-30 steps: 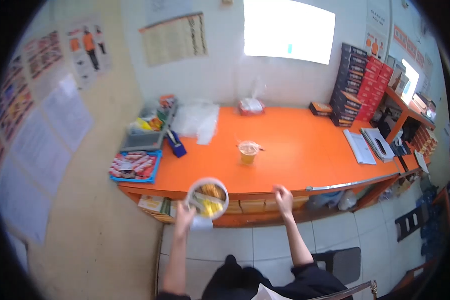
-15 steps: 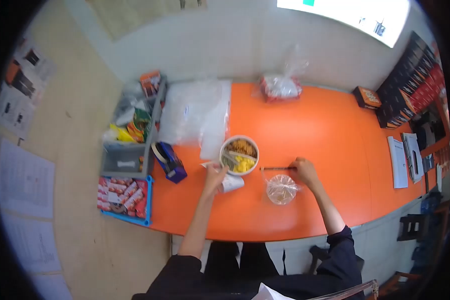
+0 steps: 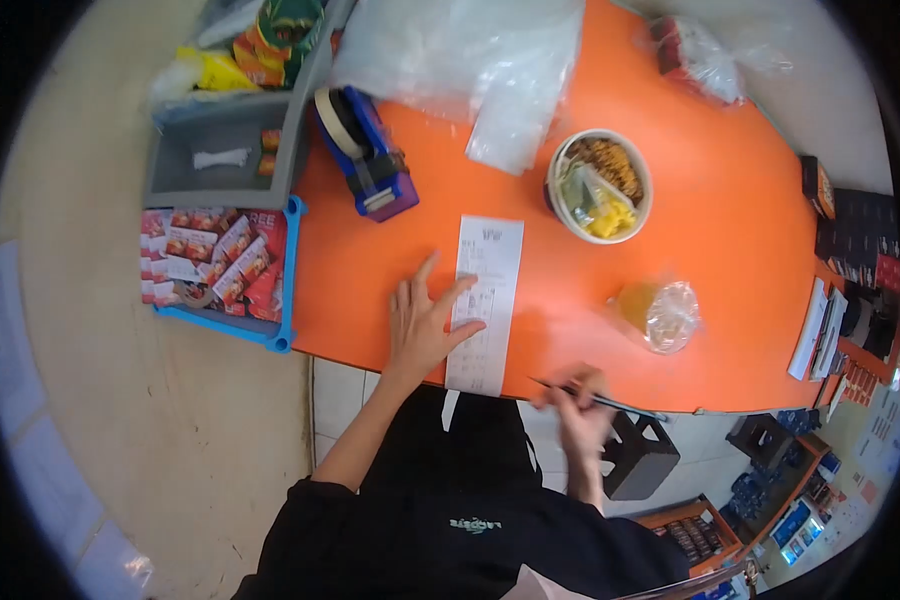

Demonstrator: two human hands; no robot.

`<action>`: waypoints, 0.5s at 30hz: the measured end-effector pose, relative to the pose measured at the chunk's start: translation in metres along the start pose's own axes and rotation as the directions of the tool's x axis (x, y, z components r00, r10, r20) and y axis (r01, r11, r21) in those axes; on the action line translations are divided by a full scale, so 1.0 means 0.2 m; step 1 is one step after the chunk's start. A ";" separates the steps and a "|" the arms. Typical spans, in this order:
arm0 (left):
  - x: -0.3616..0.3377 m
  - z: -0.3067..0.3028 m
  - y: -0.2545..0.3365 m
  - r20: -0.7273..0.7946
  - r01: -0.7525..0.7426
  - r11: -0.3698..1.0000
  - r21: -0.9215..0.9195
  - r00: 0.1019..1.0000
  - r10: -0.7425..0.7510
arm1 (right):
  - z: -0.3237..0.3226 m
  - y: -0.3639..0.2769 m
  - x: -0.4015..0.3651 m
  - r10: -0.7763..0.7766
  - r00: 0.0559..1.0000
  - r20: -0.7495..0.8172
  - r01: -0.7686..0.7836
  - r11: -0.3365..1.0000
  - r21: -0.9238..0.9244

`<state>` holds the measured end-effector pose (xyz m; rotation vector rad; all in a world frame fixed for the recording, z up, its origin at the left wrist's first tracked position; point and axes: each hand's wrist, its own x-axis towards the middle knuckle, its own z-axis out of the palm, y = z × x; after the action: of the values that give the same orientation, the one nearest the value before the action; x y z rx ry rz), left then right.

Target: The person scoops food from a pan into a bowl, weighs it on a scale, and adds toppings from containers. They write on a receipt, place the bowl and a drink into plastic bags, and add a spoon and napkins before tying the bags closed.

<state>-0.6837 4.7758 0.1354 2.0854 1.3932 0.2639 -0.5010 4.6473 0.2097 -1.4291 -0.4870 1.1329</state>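
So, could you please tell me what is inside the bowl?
The bowl shows brown food and yellow pieces, with something greenish beside them. Whatever lies beneath is covered, and I cannot tell whether a clear lid is on.

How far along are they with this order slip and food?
The food is in the bowl, the cup stands nearby, and the slip lies flat. In hand: the left hand touches the slip; the right hand holds a pen. Possibly left: writing, since the pen's tip is off the slip, and bagging, since the bowl and cup stand outside the plastic.
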 end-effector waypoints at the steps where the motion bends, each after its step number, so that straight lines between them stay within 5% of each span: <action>1: 0.00 -0.02 -0.01 0.017 -0.015 1.000 0.015 1.000 0.014 | 0.12 0.08 0.06 -0.021 0.999 0.030 0.021 1.000 -0.001; 5: 0.02 -0.05 -0.02 0.015 -0.029 0.999 0.033 0.999 0.029 | 0.42 0.23 0.35 -0.213 0.974 -0.071 0.211 0.977 -0.041; 8: 0.03 -0.03 -0.03 0.006 -0.012 1.000 0.027 1.000 0.012 | 0.36 0.40 0.41 -0.542 0.833 0.107 0.539 0.753 -0.377; 11: 0.02 -0.01 -0.04 -0.001 0.020 1.000 0.012 1.000 -0.020 | 0.36 0.42 0.39 -0.513 0.795 0.324 0.602 0.738 -0.307; 12: 0.03 -0.01 -0.05 0.001 0.012 1.000 0.011 1.000 -0.012 | 0.36 0.41 0.40 -0.418 0.871 0.259 0.489 0.793 -0.363; 15: 0.03 -0.01 -0.05 0.013 0.020 1.000 0.007 1.000 -0.020 | 0.39 0.40 0.40 -0.415 0.842 0.344 0.537 0.699 -0.472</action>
<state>-0.6901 4.7855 0.1307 2.0741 1.4084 0.2375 -0.5558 4.7367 0.1205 -1.5336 -1.3579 0.7307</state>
